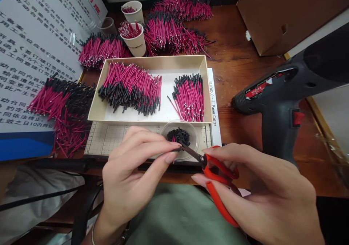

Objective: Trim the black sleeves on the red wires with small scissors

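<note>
Between the thumb and fingers of my left hand (133,168), a short wire (176,150) is pinched; its dark end pokes out at the fingertips, and the rest is hidden. My right hand (272,190) grips red-handled scissors (218,170), whose blade tips reach to that dark end. Under the tips sits a small clear round dish (195,139) with black sleeve pieces (178,135) in it. Just behind it, a cream cardboard box (152,60) holds a large bundle of magenta wires with black ends (136,88) and a smaller bundle (191,97) at its right.
The box rests on a paper cutter (214,107). More wire piles (169,30) lie behind it, and others (62,103) at the left. Two paper cups (135,43) contain wires. A black heat gun (278,107) stands at the right, before a brown box (278,12).
</note>
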A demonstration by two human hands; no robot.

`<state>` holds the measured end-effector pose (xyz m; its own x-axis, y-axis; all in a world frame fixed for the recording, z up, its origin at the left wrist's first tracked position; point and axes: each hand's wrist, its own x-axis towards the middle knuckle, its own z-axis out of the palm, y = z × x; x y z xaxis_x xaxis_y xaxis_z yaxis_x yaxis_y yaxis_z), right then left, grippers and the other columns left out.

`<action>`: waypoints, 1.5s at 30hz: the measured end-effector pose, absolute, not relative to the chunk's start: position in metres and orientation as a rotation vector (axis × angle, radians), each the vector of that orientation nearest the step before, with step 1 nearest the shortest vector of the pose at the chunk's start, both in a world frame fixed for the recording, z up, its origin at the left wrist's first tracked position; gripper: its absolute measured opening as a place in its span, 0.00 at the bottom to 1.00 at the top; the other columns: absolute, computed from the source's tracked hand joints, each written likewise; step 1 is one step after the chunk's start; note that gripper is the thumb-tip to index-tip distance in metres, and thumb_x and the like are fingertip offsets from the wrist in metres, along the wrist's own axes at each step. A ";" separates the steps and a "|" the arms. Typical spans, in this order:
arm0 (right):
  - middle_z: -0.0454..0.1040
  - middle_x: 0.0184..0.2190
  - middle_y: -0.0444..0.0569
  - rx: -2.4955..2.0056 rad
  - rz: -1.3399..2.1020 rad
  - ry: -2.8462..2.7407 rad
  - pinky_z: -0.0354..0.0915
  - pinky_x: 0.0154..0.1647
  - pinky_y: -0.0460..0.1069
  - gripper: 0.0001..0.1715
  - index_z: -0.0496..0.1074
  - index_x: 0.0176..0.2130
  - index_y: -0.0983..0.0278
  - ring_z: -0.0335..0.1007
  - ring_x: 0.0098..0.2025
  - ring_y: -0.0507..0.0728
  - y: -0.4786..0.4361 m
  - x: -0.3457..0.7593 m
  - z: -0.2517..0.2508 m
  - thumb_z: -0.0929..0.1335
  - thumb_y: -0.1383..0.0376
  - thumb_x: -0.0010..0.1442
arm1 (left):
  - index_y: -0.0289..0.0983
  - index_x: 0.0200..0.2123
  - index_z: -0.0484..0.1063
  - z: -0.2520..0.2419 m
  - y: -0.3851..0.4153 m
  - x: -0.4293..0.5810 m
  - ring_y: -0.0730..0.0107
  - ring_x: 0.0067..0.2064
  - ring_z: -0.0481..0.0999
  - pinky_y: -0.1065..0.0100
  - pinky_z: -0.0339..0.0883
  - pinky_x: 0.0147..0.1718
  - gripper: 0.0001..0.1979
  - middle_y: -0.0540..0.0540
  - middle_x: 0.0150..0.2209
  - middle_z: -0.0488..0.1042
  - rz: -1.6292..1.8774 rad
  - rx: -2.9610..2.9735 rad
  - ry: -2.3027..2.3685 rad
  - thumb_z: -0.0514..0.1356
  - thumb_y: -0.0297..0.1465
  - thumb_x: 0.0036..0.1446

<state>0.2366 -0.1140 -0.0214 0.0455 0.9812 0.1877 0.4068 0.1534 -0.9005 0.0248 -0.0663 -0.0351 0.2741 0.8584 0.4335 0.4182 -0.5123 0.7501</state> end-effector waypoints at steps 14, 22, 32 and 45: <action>0.82 0.30 0.37 -1.410 0.819 -1.532 0.77 0.27 0.44 0.16 0.79 0.44 0.52 0.75 0.24 0.51 -0.111 0.235 -0.023 0.79 0.71 0.61 | 0.46 0.45 0.85 -0.036 -0.067 0.027 0.67 0.41 0.80 0.61 0.76 0.41 0.08 0.51 0.40 0.85 1.156 2.000 1.192 0.67 0.26 0.75; 0.84 0.30 0.40 -1.421 0.811 -1.483 0.66 0.15 0.43 0.13 0.82 0.42 0.54 0.78 0.24 0.53 -0.113 0.233 -0.026 0.79 0.71 0.60 | 0.46 0.45 0.85 -0.035 -0.068 0.026 0.66 0.40 0.79 0.60 0.75 0.39 0.09 0.50 0.38 0.84 1.174 2.030 1.172 0.67 0.24 0.74; 0.80 0.25 0.36 -1.439 0.836 -1.471 0.69 0.20 0.40 0.10 0.80 0.39 0.56 0.74 0.22 0.48 -0.106 0.232 -0.018 0.81 0.68 0.60 | 0.45 0.46 0.83 -0.037 -0.070 0.027 0.68 0.40 0.78 0.60 0.74 0.40 0.09 0.52 0.39 0.84 1.166 2.033 1.186 0.67 0.23 0.75; 0.84 0.29 0.40 -1.407 0.820 -1.510 0.71 0.19 0.44 0.11 0.81 0.41 0.55 0.75 0.21 0.52 -0.109 0.236 -0.020 0.79 0.69 0.60 | 0.48 0.45 0.84 -0.037 -0.068 0.026 0.64 0.40 0.81 0.57 0.76 0.39 0.08 0.51 0.39 0.85 1.162 1.973 1.192 0.68 0.27 0.75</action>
